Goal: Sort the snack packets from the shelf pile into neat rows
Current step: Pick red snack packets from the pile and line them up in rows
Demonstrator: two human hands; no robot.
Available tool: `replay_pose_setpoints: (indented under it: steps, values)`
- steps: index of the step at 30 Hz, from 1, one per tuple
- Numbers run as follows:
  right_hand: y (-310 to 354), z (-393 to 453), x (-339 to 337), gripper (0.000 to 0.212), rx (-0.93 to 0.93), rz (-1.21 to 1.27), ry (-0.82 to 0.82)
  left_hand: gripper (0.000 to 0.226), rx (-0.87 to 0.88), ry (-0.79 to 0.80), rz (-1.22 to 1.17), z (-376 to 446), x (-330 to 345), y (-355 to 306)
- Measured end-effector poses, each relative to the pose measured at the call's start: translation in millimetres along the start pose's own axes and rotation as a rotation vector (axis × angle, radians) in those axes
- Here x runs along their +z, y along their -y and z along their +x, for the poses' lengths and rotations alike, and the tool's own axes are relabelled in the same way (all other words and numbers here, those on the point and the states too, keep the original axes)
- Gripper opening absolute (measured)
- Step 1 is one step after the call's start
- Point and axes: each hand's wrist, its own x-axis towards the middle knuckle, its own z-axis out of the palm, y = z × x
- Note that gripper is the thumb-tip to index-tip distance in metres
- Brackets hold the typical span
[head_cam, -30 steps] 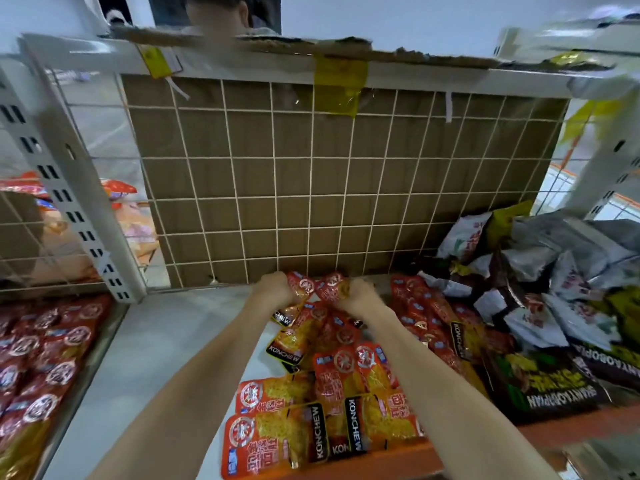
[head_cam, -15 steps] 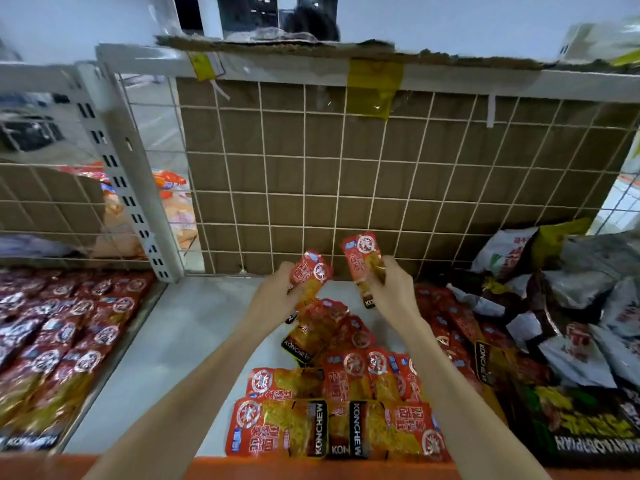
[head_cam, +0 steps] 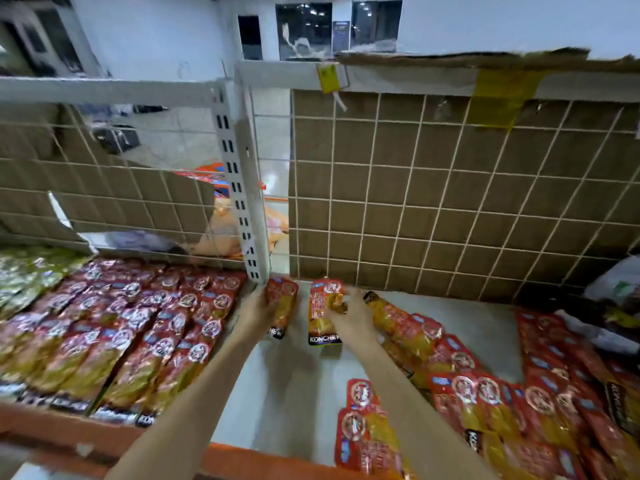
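My left hand (head_cam: 258,311) grips a red and yellow snack packet (head_cam: 284,306) at the back left corner of the white shelf (head_cam: 287,393), beside the upright post (head_cam: 242,188). Just to its right, my right hand (head_cam: 349,315) holds a second red and yellow packet (head_cam: 322,311), black end toward me, low over the shelf. A loose pile of the same red packets (head_cam: 485,393) covers the shelf's right half. On the neighbouring shelf to the left, red packets (head_cam: 138,327) lie in neat rows.
A wire grid backed with brown cardboard (head_cam: 450,202) closes the back of the shelf. Green packets (head_cam: 31,271) sit at the far left. Dark and silver bags (head_cam: 620,299) lie at the far right. An orange rail (head_cam: 259,459) runs along the front edge.
Both hands lifted a packet each from the pile and carried them left to the shelf's back left corner. My view has swung left, bringing the neighbouring rows into sight.
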Motion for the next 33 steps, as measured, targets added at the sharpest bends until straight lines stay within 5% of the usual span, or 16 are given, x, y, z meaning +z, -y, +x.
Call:
replay_pose_setpoints:
  steps: [8, 16, 21, 33]
  values:
    - [4, 19, 48, 0.055, -0.053, -0.524, -0.106, 0.050, 0.045, 0.041, 0.404, 31, -1, 27]
    - [-9, 5, 58, 0.036, -0.261, -0.875, -0.154, 0.051, 0.593, 0.266, 0.616, 38, -9, 58]
    - [-7, 11, 66, 0.027, -0.261, -0.892, -0.213, 0.035, 0.547, 0.265, 0.603, 43, -10, 52]
    - [-7, 24, 70, 0.039, -0.165, -0.837, -0.189, 0.045, 0.462, 0.253, 0.549, 44, -6, 56]
